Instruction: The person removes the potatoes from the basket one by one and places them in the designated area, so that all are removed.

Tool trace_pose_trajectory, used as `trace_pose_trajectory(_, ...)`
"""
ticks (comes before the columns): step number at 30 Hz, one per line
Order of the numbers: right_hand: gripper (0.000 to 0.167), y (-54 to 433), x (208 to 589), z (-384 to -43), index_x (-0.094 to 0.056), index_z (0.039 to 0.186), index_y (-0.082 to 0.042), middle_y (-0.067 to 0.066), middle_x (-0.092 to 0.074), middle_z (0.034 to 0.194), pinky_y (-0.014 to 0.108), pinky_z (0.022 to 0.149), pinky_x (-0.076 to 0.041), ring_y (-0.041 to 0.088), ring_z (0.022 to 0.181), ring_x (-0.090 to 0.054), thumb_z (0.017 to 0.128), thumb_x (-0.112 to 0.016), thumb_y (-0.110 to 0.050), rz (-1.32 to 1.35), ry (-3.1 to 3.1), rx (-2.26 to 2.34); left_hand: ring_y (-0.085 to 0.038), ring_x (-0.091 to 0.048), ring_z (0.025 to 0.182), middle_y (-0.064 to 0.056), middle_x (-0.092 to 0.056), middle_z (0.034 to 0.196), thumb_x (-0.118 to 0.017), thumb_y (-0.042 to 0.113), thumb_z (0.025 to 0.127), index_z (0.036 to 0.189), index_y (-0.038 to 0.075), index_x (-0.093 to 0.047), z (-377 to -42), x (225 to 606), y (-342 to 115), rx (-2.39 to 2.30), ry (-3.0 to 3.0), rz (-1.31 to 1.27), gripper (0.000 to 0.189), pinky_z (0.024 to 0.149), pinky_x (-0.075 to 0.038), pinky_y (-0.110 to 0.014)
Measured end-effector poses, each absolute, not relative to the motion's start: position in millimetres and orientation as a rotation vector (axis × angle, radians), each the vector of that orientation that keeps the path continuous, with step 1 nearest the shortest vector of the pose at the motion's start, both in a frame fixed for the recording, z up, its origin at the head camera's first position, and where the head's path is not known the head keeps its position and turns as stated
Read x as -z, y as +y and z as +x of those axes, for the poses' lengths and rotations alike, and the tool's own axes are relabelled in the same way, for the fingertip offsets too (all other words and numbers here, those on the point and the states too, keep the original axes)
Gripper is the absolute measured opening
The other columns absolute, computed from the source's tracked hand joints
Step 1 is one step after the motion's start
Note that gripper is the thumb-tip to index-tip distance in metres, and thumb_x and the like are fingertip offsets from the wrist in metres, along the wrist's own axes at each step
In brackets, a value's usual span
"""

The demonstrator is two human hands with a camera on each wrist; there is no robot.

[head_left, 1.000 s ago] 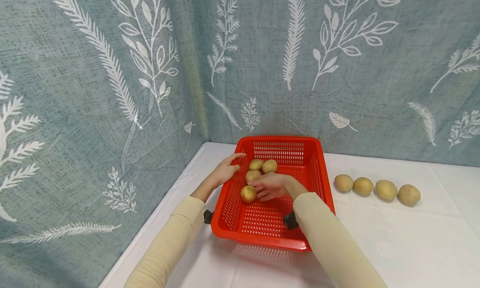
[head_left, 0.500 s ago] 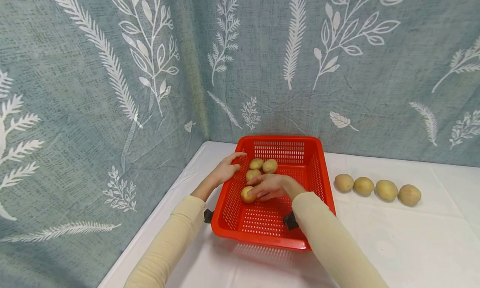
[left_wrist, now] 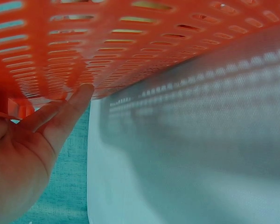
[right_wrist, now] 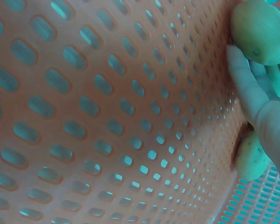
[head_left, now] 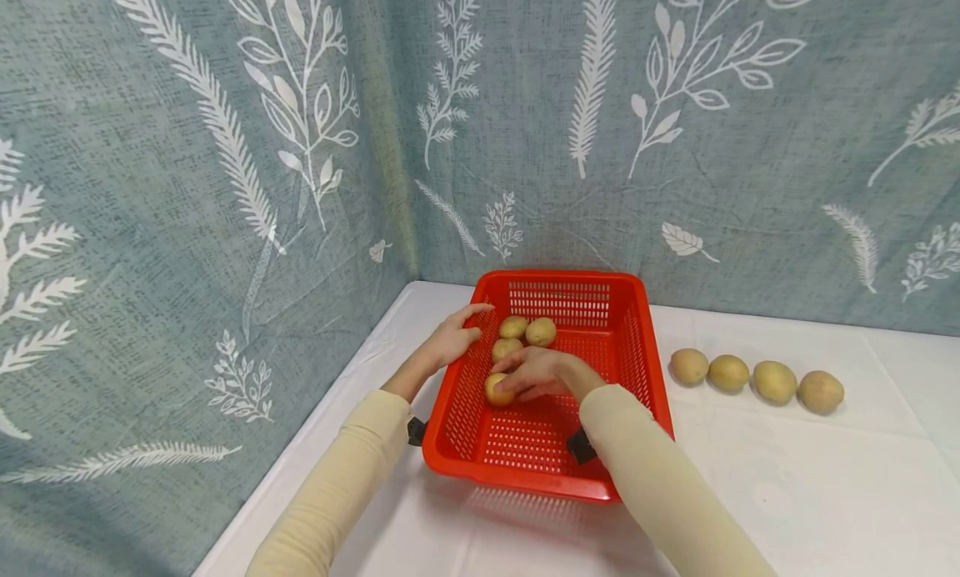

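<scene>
My right hand [head_left: 536,371] reaches into a red plastic basket [head_left: 517,481] and pinches the potato [head_left: 495,389] nearest to me. In the right wrist view the thumb [right_wrist: 247,84] and fingers meet around the potato [right_wrist: 261,32], close to the perforated wall. Another potato [right_wrist: 251,157] lies below the hand. Just beyond it in the head view sit three more potatoes, at the left [head_left: 513,327], right [head_left: 541,332] and front [head_left: 507,349]. The left hand [head_left: 447,342] touches the basket's left side; its fingers [left_wrist: 70,112] lie straight along the outer wall.
To the right of the basket, several potatoes [head_left: 774,383] stand in a row on the white tablecloth [head_left: 787,477]. A blue-green curtain [head_left: 525,143] with white leaf patterns hangs behind and at the left. The table's left edge runs beside my left arm.
The right hand has moved from beside the nearest potato to a pinch on it, its thumb now against the skin. My left hand stays at the basket's left side.
</scene>
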State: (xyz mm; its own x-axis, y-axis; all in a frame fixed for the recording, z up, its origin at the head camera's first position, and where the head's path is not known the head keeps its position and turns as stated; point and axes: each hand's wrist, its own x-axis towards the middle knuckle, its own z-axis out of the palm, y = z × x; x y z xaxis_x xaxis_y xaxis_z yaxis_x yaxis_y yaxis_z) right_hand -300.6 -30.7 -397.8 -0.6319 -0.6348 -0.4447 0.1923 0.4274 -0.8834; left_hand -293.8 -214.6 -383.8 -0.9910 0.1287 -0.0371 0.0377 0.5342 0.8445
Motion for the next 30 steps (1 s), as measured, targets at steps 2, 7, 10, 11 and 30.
trace_pose_trajectory(2,0.037,-31.8,398.5,-299.9,-0.058,0.123,0.001,0.01,-0.055,0.118,0.039,0.091,-0.046,0.022,0.099,-0.056,0.088,-0.065,-0.004,-0.389,1.88,1.316,-0.027,-0.048,0.109,-0.018,-0.045,0.138,-0.041,0.001,0.091,0.141,0.008,-0.045,-293.6,384.0,-214.6,-1.46,2.673,0.147,0.05,0.092,-0.042,-0.04)
trace_pose_trajectory(7,0.034,-34.0,400.8,-299.6,-0.061,0.119,0.002,0.009,-0.054,0.115,0.039,0.091,-0.046,0.021,0.096,-0.055,0.086,-0.066,0.001,-0.401,1.888,1.32,-0.026,-0.049,0.106,-0.018,-0.045,0.137,-0.041,0.001,0.091,0.141,0.008,-0.045,-293.7,384.9,-214.8,-1.458,2.674,0.145,0.05,0.089,-0.043,-0.038)
trace_pose_trajectory(10,0.033,-35.1,401.0,-300.0,-0.061,0.119,0.002,0.009,-0.054,0.115,0.038,0.091,-0.046,0.02,0.097,-0.055,0.085,-0.066,0.0,-0.419,1.896,1.304,-0.026,-0.051,0.103,-0.017,-0.046,0.136,-0.041,0.001,0.092,0.141,0.009,-0.045,-294.0,384.9,-215.1,-1.463,2.669,0.141,0.049,0.087,-0.045,-0.038)
trace_pose_trajectory(11,0.034,-35.6,400.8,-300.1,-0.061,0.119,0.002,0.009,-0.054,0.116,0.038,0.091,-0.046,0.021,0.098,-0.055,0.085,-0.066,0.0,-0.423,1.896,1.304,-0.026,-0.051,0.103,-0.017,-0.046,0.135,-0.041,0.002,0.092,0.14,0.009,-0.046,-294.0,384.8,-215.1,-1.465,2.668,0.139,0.049,0.087,-0.046,-0.038)
trace_pose_trajectory(30,0.036,-30.9,393.8,-300.9,-0.055,0.123,0.004,0.012,-0.054,0.117,0.04,0.091,-0.046,0.023,0.101,-0.056,0.089,-0.064,-0.004,-0.428,1.876,1.337,-0.029,-0.049,0.108,-0.019,-0.045,0.137,-0.04,0.001,0.092,0.14,0.006,-0.045,-293.9,382.5,-213.0,-1.454,2.682,0.173,0.048,0.091,-0.043,-0.04)
